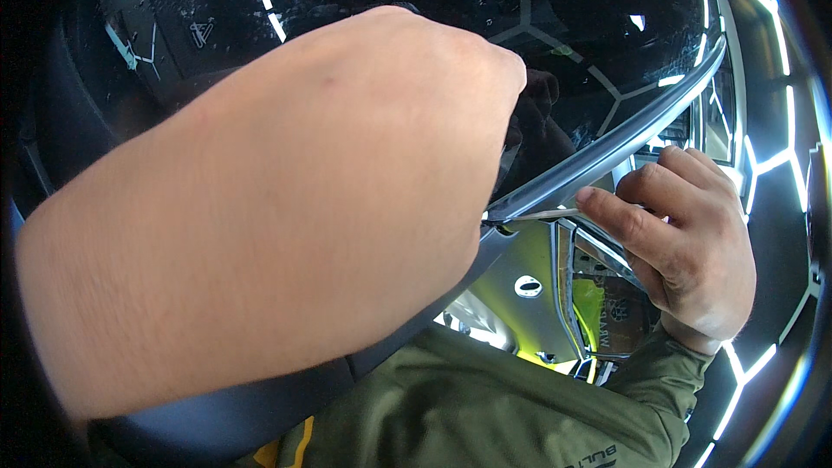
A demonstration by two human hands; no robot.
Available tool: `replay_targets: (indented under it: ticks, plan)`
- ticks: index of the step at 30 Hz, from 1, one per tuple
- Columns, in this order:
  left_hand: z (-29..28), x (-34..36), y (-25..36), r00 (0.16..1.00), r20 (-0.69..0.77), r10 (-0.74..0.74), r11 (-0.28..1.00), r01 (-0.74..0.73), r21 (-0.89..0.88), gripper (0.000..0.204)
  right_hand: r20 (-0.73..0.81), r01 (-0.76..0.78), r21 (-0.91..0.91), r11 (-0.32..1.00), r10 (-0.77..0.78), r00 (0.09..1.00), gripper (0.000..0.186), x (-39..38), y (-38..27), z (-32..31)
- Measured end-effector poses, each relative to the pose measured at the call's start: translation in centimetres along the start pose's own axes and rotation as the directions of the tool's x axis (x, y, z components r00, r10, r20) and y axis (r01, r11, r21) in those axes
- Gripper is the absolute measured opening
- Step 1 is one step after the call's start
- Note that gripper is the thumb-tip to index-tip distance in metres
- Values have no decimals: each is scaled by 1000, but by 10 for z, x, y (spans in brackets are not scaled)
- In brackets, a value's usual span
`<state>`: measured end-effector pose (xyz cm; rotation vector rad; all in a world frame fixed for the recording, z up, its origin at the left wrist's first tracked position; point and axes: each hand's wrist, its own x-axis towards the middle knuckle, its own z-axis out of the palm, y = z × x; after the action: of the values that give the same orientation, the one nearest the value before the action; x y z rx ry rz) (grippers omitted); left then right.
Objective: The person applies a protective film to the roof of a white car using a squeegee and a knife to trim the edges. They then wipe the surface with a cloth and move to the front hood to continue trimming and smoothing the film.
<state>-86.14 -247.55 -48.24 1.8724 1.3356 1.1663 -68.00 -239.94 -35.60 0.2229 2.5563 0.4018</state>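
My left forearm and hand fill the middle and left of the view, over a dark glossy car surface (607, 26). The back of my left hand (425, 95) faces up and its fingers are hidden behind it. A curved silver trim strip (624, 143) borders the dark surface on the right. Beside its near end, my right hand (693, 234) is closed with the fingers bent. My right fingertips meet the end of a thin pale strip (546, 214), which runs left to the trim's near corner. Whether that strip is film or a tool I cannot tell.
Below the trim shows a greenish-yellow car panel (520, 260) with a small oval fitting (529, 287). Bright light tubes (790, 113) form a hexagon pattern at the right, and similar lines reflect in the dark surface. Fine specks or droplets dot its far left.
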Motion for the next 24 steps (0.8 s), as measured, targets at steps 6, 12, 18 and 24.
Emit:
replay_targets:
  ticks: [6, 12, 18, 24]
  plan:
    - [-1, 0, 2, 1000, 13, -28, 1000, 28, -4, 24, -13, -14, -12, 1000, 14, 1000, 32, -1, -2, 2]
    - [3, 0, -7, 1000, 27, -14, 999, 15, -46, 21, -28, -39, -1, 999, 39, 999, 29, -6, -4, 2]
    - [11, -7, -22, 980, 26, 196, 979, -197, 47, 19, -116, -93, 45, 995, 98, 988, 25, -18, -6, 1]
    - [14, -9, -26, 966, 230, 120, 975, -158, 155, 20, -157, -201, -2, 980, 198, 968, 30, -26, -18, 16]
